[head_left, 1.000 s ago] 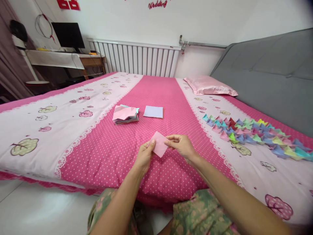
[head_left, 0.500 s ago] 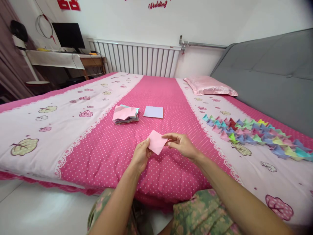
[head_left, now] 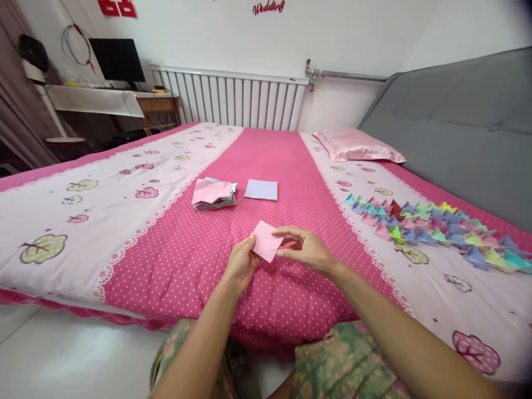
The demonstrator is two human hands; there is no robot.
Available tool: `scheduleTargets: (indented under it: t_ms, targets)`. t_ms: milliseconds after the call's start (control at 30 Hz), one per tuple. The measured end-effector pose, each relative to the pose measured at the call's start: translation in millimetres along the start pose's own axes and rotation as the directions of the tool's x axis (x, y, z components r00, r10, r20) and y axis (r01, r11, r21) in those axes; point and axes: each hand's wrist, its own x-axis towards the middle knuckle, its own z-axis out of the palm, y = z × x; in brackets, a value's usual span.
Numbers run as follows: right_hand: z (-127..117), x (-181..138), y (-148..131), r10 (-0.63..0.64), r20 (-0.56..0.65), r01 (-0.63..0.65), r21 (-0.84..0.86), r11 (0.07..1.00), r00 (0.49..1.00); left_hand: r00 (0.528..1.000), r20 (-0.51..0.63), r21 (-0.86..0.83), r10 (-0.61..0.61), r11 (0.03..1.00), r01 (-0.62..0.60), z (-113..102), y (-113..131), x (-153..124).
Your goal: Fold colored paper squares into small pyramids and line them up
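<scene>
Two hands, left and right, pinch pink paper; wall lettering reads "Wedding".

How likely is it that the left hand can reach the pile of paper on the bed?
Probably yes: the pile lies just beyond the left hand, with only open bedspread between them, though that hand is pinching the pink sheet.

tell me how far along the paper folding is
Done: a long row of folded paper shapes in many colours lies on the right side of the bed. In hand: the left hand and right hand pinch one pink sheet, which looks flat, with no fold showing yet. Left: a stack of sheets and a single pale sheet lie further up, unfolded.
</scene>
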Motion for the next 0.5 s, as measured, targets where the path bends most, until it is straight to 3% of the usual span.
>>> scheduleTargets:
  t_ms: [500]
  targets:
    - [9.5,-0.1,2.0,0.021,-0.079,-0.026,-0.054,0.998,0.997,0.999,-0.019,-0.032,-0.029,0.999,0.028,-0.3,0.8,-0.5]
